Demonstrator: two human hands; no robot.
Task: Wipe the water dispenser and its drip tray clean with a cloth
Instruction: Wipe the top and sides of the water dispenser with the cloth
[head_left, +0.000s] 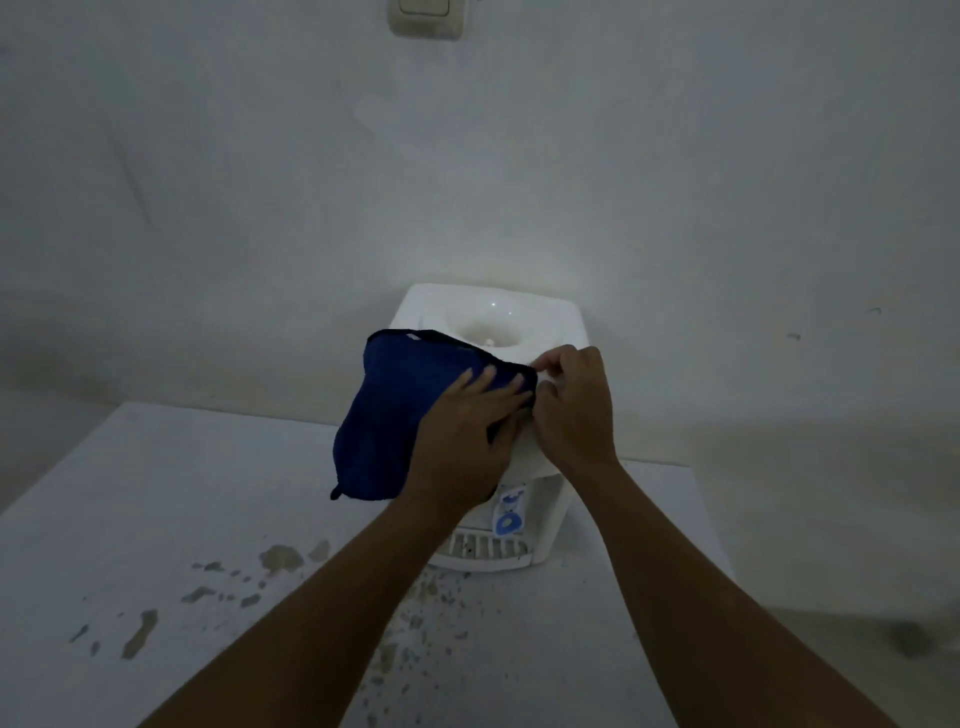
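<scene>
— Nearest the camera, what lies on the white, paint-chipped tabletop?

— Two bare forearms reach across it toward the small white plastic water dispenser standing at its far edge, against the wall. The slotted white drip tray sits at the dispenser's foot, just under the blue-labelled taps.

— And the hands?

— The left hand lies with straight fingers flat on the dark blue cloth, pressing it against the dispenser's upper front left; its grip is open, closing around nothing. The right hand has curled fingers at the cloth's right edge; whether it pinches the cloth, I cannot tell.

— Beyond that?

— A plain white wall with a pale switch plate high up.
</scene>
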